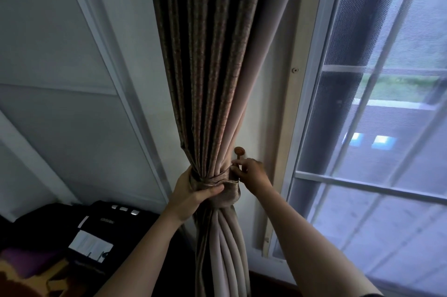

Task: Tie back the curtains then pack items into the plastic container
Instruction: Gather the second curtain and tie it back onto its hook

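While the left hand (pixel 193 190) squeezes the curtain (pixel 212 79) into a tight bunch, a shiny tie band (pixel 226 181) goes around the middle of it. The thumb presses down on the band. The right hand (pixel 251 175) is at the end of the band, pinching it next to the little wooden hook knob (pixel 239 151) on the wall beside the window (pixel 375 127). The two hands are apart, one on each side of the bunch.

I think the band's end is being put on the hook, but the loop is too small to see.

What could go wrong? If the right hand lets go before the loop catches, the band could slip off. If the left hand stops squeezing too soon, the folds could spring out wide. A hard pull could hurt the knob.

No plastic container shows here, so packing has not begun. Dark bags (pixel 72 229) lie low on the left.
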Demonstrator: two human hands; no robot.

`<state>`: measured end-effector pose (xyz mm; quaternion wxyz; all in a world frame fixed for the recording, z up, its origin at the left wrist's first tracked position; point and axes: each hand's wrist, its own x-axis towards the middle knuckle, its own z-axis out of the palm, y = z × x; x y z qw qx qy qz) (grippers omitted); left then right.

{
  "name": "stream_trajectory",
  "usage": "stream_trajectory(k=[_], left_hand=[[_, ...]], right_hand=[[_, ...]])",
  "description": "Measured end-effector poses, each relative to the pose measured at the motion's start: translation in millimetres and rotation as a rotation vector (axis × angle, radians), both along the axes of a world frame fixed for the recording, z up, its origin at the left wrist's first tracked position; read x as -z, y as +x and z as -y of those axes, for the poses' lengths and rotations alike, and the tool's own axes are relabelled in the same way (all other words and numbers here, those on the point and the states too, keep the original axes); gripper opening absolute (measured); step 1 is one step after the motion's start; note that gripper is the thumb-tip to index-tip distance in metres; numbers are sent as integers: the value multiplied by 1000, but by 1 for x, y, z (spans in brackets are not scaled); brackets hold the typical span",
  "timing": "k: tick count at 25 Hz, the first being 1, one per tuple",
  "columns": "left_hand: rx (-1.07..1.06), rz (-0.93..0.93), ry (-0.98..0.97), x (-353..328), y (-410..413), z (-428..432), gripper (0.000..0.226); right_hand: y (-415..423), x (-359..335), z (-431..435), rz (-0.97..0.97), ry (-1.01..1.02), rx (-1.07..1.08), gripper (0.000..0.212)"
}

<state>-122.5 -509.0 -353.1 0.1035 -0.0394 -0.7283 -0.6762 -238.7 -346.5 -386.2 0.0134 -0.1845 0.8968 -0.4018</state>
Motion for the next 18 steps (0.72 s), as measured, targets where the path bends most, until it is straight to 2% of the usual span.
stream_trajectory(k=[5, 11, 14, 16, 18], left_hand=[[-37, 23, 65, -10, -7, 17, 56], [9, 59, 11, -15, -20, 13, 62], [-5, 68, 16, -14, -21, 8, 70], [-12, 69, 26, -13, -19, 9, 68], [-19, 79, 36, -13, -15, 9, 67]], right_hand=[[0, 10, -3, 140, -86, 64, 31], [-2, 29, 7, 156, -75, 103, 36], [-1, 32, 5, 134, -4, 107, 34], [1, 26, 2, 134, 85, 129, 33], [5, 25, -3, 134, 156, 58, 40]])
